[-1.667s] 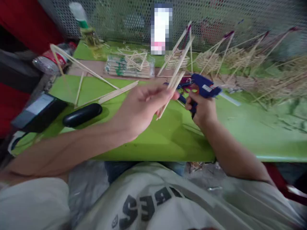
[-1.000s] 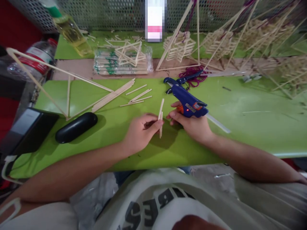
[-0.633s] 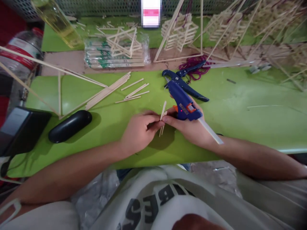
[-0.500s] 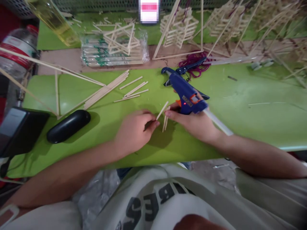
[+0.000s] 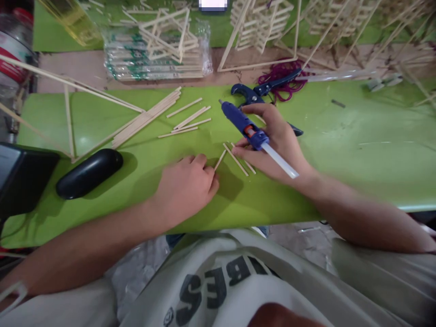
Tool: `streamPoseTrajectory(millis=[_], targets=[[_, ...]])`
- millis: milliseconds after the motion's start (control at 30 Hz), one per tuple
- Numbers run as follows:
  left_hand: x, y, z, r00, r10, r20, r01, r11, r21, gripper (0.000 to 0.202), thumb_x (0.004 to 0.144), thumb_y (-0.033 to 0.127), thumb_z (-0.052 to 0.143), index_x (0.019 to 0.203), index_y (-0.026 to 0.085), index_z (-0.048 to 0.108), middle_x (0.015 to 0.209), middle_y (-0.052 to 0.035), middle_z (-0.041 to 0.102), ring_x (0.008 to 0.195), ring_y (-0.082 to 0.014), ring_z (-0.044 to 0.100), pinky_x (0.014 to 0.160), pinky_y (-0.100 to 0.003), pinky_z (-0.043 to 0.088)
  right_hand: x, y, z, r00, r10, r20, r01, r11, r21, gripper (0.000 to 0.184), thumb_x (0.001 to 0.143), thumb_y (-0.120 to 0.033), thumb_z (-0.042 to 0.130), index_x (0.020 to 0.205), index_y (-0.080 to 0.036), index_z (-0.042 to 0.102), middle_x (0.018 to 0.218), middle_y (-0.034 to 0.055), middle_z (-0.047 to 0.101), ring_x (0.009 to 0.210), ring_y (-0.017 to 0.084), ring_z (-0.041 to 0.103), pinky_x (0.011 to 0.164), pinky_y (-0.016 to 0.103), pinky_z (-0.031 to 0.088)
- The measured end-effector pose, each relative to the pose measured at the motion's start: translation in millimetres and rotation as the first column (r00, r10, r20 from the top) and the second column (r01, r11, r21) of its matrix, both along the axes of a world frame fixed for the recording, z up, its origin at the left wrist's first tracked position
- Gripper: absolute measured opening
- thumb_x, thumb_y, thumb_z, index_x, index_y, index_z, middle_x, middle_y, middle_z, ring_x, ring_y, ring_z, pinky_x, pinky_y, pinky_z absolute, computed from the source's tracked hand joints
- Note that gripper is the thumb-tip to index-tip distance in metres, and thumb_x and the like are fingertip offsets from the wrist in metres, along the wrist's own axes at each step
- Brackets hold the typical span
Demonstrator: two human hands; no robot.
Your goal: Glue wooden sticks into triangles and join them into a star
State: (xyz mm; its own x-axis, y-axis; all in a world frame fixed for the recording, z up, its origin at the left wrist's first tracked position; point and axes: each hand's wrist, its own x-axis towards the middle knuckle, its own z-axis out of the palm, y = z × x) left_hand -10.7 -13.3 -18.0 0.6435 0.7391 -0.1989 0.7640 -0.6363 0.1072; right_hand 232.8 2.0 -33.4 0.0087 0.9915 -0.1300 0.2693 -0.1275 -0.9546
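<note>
My left hand (image 5: 190, 188) rests low over the green table, its fingers closed on one end of a short wooden stick (image 5: 220, 160). My right hand (image 5: 277, 141) is wrapped around a blue hot glue gun (image 5: 238, 119), its nozzle pointing to the far left. A white glue stick (image 5: 281, 160) juts from the gun's back end. Two more short sticks (image 5: 236, 160) lie by the right thumb and fingertips; whether those fingers touch them I cannot tell. Several loose short sticks (image 5: 190, 119) lie beyond my left hand, beside a bundle of longer sticks (image 5: 147, 119).
Dark blue cutters (image 5: 252, 95) and purple cord (image 5: 285, 86) lie behind the glue gun. Stick frames (image 5: 262, 27) stand at the back right, near a plastic-wrapped stick pack (image 5: 126, 59). A black case (image 5: 90, 174) sits at left by a large triangular stick frame (image 5: 70, 118).
The glue gun has tipped over and swung left, its nozzle nearer the loose sticks. The two short sticks by my right fingers now slant the other way. The left hand's stick has moved slightly lower.
</note>
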Motion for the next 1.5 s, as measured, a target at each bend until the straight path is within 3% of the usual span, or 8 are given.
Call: streamPoseTrajectory(millis=[133, 400, 633, 833, 933, 1067, 1267, 1500], targets=[[-4, 5, -6.9, 0.986, 0.041, 0.16, -0.049, 0.998, 0.044, 0.022, 0.106, 0.034, 0.065, 0.098, 0.018, 0.077, 0.097, -0.013, 0.076, 0.085, -0.0295, 0.073, 0.064, -0.039, 0.046, 10, -1, -3.9, 0.995, 0.004, 0.097, -0.012, 0.996, 0.088, 0.077, 0.078, -0.033, 0.106, 0.144, -0.04, 0.066, 0.113, 0.0016, 0.082, 0.089, 0.024, 0.076, 0.082, 0.041, 0.064], [-7, 25, -28.9, 0.909, 0.158, 0.385, -0.145, 0.987, -0.062, 0.026, 0.108, 0.034, 0.065, 0.122, 0.018, 0.081, 0.091, -0.0084, 0.083, 0.079, -0.0258, 0.074, 0.071, -0.036, 0.047, 7, -16, 1.0, 0.994, 0.113, -0.013, -0.112, 0.993, 0.042, 0.088, 0.081, -0.036, 0.105, 0.156, -0.037, 0.059, 0.086, -0.0042, 0.076, 0.081, 0.024, 0.077, 0.072, 0.038, 0.062], [-10, 35, -12.8, 0.796, 0.299, 0.526, -0.222, 0.953, -0.205, 0.023, 0.107, 0.039, 0.067, 0.101, 0.023, 0.082, 0.085, -0.003, 0.083, 0.069, -0.0197, 0.07, 0.07, -0.034, 0.05, 5, -34, 14.8, 0.987, 0.147, -0.06, -0.145, 0.989, 0.029, 0.107, 0.077, -0.038, 0.109, 0.168, -0.039, 0.051, 0.08, -0.0051, 0.074, 0.098, 0.031, 0.087, 0.08, 0.043, 0.07], [-15, 8, -9.5, 0.744, 0.05, 0.666, 0.082, 0.983, -0.165, 0.021, 0.102, 0.031, 0.074, 0.121, 0.026, 0.081, 0.114, -0.0067, 0.088, 0.089, -0.0229, 0.081, 0.084, -0.038, 0.06, -4, -36, 16.5, 0.961, 0.174, -0.216, -0.198, 0.976, -0.095, 0.11, 0.074, -0.033, 0.107, 0.168, -0.037, 0.051, 0.085, -0.0055, 0.081, 0.084, 0.028, 0.086, 0.075, 0.04, 0.073], [-13, 0, -14.7, 0.764, -0.052, 0.644, 0.147, 0.985, -0.095, 0.022, 0.111, 0.032, 0.065, 0.123, 0.028, 0.083, 0.115, -0.0084, 0.088, 0.102, -0.0257, 0.083, 0.088, -0.038, 0.06, -7, -37, 17.3, 0.945, 0.187, -0.269, -0.234, 0.96, -0.156, 0.112, 0.073, -0.029, 0.106, 0.17, -0.035, 0.05, 0.086, -0.0064, 0.08, 0.081, 0.024, 0.084, 0.076, 0.038, 0.074], [-15, 7, -9.3, 0.822, -0.096, 0.561, 0.154, 0.986, -0.057, 0.03, 0.116, 0.035, 0.059, 0.11, 0.028, 0.087, 0.103, -0.0074, 0.086, 0.092, -0.0243, 0.08, 0.082, -0.036, 0.056, -5, -35, 16.8, 0.943, 0.185, -0.275, -0.232, 0.961, -0.148, 0.111, 0.073, -0.028, 0.107, 0.169, -0.035, 0.053, 0.086, -0.0064, 0.081, 0.084, 0.023, 0.084, 0.082, 0.037, 0.074], [-21, 20, 10.9, 0.932, -0.223, 0.285, 0.252, 0.965, -0.07, 0.033, 0.113, 0.033, 0.057, 0.1, 0.024, 0.086, 0.101, -0.0097, 0.081, 0.085, -0.0257, 0.072, 0.074, -0.038, 0.05, 15, -13, 9.6, 0.994, -0.046, -0.098, 0.047, 0.999, 0.01, 0.085, 0.073, -0.031, 0.108, 0.147, -0.036, 0.067, 0.089, -0.0044, 0.082, 0.086, 0.023, 0.084, 0.081, 0.036, 0.069], [-22, 21, 7.3, 0.955, -0.208, 0.211, 0.236, 0.965, -0.116, 0.027, 0.106, 0.026, 0.06, 0.089, 0.023, 0.081, 0.097, -0.0112, 0.078, 0.077, -0.0241, 0.066, 0.074, -0.041, 0.051, 20, -6, 4.2, 0.995, -0.09, -0.037, 0.089, 0.995, -0.041, 0.068, 0.076, -0.04, 0.107, 0.134, -0.035, 0.073, 0.085, -0.0032, 0.08, 0.064, 0.017, 0.069, 0.058, 0.033, 0.056]])
